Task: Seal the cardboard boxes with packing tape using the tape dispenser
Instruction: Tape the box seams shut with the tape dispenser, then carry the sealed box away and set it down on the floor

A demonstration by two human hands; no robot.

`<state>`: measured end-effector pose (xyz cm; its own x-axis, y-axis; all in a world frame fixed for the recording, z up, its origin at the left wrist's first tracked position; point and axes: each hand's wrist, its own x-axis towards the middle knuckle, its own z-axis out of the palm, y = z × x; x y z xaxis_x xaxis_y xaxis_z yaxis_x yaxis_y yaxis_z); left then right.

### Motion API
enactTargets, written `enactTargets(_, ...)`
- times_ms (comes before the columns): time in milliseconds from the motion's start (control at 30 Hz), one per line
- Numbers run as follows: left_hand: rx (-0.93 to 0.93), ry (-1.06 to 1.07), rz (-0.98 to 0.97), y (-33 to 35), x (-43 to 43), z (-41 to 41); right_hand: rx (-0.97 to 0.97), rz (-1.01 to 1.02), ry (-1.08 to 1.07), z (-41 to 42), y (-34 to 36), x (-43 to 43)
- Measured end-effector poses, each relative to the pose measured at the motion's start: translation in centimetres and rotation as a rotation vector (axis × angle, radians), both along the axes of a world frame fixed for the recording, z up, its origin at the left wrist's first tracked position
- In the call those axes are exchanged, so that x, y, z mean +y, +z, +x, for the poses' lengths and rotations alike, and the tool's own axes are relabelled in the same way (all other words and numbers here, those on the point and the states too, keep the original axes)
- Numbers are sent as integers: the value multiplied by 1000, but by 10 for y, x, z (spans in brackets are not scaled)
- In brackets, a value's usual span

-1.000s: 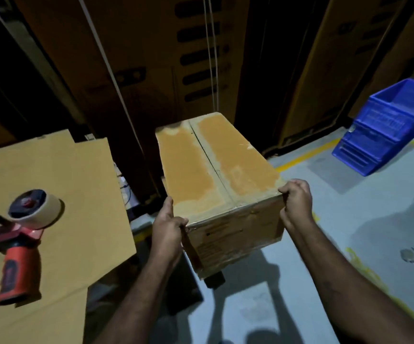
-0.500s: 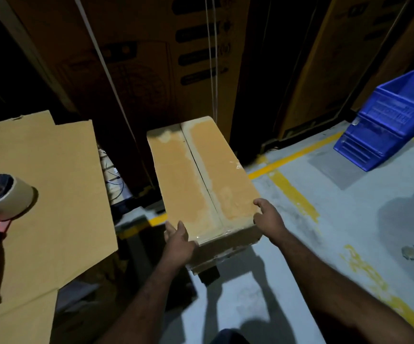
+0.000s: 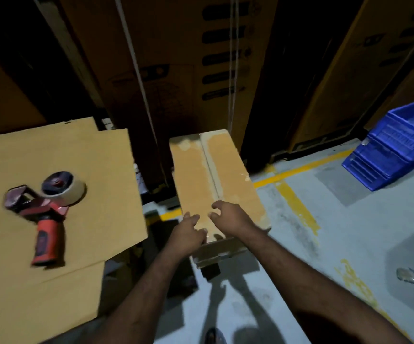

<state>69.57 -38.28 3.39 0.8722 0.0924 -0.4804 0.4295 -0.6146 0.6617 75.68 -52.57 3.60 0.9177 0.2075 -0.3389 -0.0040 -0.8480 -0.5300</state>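
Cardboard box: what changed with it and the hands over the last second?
Both hands let go of the sides of the cardboard box: the left hand and right hand now lie on its top at the near end, beside the seam. The box looks lowered. The tape dispenser stays untouched on the cardboard sheet.

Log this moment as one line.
left hand: on box top, near edge | right hand: on box top, at seam | dispenser: lying on cardboard sheet, untouched
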Motion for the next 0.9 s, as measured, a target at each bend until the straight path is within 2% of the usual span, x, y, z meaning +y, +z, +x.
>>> enactTargets(100, -94, 85, -51, 25, 21, -28, -141, 83, 56, -19, 40, 48)
enactTargets(233, -303, 336, -78, 67, 69, -73, -260, 281, 137, -51, 90, 117)
enactTargets(400, -376, 588, -102, 96, 153, -160, -210, 378, 291, -117, 113, 201)
enactTargets(600, -394, 943, -63, 91, 246, -327, -125, 449, 588, -240, 116, 305)
enactTargets(900, -374, 1554, 18, 32, 289, -597, 150, 335, 1101, -459, 43, 420)
